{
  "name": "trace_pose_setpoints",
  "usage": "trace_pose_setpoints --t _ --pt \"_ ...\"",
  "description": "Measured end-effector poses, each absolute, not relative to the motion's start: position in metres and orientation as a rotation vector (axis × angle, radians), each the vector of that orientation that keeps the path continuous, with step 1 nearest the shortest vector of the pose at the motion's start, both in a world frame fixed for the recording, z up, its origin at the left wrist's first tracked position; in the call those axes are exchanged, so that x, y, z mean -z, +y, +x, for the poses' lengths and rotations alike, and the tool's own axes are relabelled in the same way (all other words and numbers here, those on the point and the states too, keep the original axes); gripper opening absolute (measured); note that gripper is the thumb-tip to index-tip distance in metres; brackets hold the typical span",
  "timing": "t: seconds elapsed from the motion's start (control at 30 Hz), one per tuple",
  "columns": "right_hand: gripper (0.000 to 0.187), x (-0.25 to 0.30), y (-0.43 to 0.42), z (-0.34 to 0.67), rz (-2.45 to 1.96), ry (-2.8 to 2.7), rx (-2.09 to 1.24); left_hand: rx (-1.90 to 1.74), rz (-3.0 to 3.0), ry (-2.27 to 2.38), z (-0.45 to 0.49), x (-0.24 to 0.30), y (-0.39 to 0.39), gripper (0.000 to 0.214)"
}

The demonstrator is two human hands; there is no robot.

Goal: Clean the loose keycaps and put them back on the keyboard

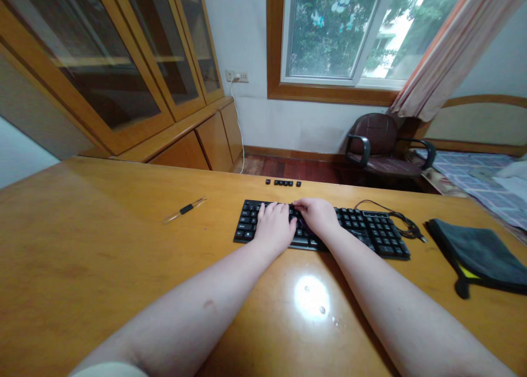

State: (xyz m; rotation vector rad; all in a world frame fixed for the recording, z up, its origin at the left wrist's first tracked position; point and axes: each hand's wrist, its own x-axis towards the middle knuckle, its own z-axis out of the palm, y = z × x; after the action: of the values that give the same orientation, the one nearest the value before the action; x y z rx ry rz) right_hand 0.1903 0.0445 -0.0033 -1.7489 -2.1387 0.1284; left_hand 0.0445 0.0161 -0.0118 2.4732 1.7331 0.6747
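A black keyboard (382,235) lies on the wooden desk, partly covered by both hands. My left hand (274,223) rests palm down on its left half, fingers spread over the keys. Over the upper middle keys, my right hand (317,215) is closed, thumb and fingertips together near the top row. What its fingertips pinch, if anything, is too small to make out. Beyond the keyboard, several loose black keycaps (284,183) sit in a row close to the desk's far edge.
A clear pen-like stick (186,208) with a black grip lies left of the keyboard. The coiled cable (407,226) is behind its right end. At right lies a dark grey cloth pouch (480,253). Past the desk stand a chair (374,141) and glass-door cabinets (164,53).
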Motion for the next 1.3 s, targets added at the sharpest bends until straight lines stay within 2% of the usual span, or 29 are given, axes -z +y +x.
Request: trace_pose_setpoints --t 0.43,0.73,0.97,1.13,1.3 --pt "0.030 0.001 0.040 0.191 -1.642 -2.143 -0.117 -0.670 2.491 1.717 0.043 0.012 0.015 0.038" --pt "0.027 0.002 0.039 0.188 -1.642 -2.178 -0.054 -0.688 2.490 1.703 0.043 0.013 0.018 0.034" --pt "0.026 0.002 0.036 0.191 -1.602 -1.966 -0.049 -0.693 2.452 1.734 0.044 0.013 0.017 0.038" --pt "0.031 -0.011 0.048 0.206 -1.872 -1.819 -0.051 -0.694 2.466 1.723 0.044 0.014 0.017 0.038" --pt "0.036 -0.022 0.085 0.207 -2.039 -2.003 -0.039 -0.692 2.454 1.719 0.044 0.015 0.018 0.038"
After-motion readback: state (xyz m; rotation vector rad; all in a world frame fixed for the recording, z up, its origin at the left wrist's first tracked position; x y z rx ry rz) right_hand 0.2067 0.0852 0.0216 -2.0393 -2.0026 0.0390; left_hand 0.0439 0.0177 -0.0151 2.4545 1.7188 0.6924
